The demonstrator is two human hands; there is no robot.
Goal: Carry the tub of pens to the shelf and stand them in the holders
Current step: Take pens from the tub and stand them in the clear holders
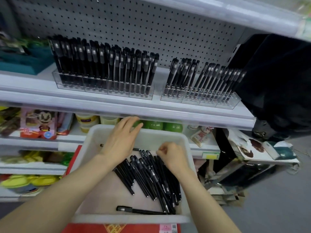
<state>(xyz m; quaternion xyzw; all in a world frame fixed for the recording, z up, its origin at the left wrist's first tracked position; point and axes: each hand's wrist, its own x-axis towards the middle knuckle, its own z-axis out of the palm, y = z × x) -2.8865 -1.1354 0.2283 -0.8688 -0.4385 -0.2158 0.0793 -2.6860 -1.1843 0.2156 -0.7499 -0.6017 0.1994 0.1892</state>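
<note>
Right fingers (161, 151): curled close together at the cap ends of the loose black capped pens (151, 175); my right hand (171, 155) hides the tips, so I cannot tell whether they pinch one.
Left fingers (134, 126): straight, slightly apart, holding nothing; my left hand (122, 138) reaches over the far rim, probably to steady it.
White plastic tub (129, 218): resting on a red box (116, 227) just below the grey shelf (67, 101), which keeps lifts short.
Left clear acrylic holder (104, 88): packed upright.
Right clear acrylic holder (198, 98): looser, leaning pens; I judge it the target.
</note>
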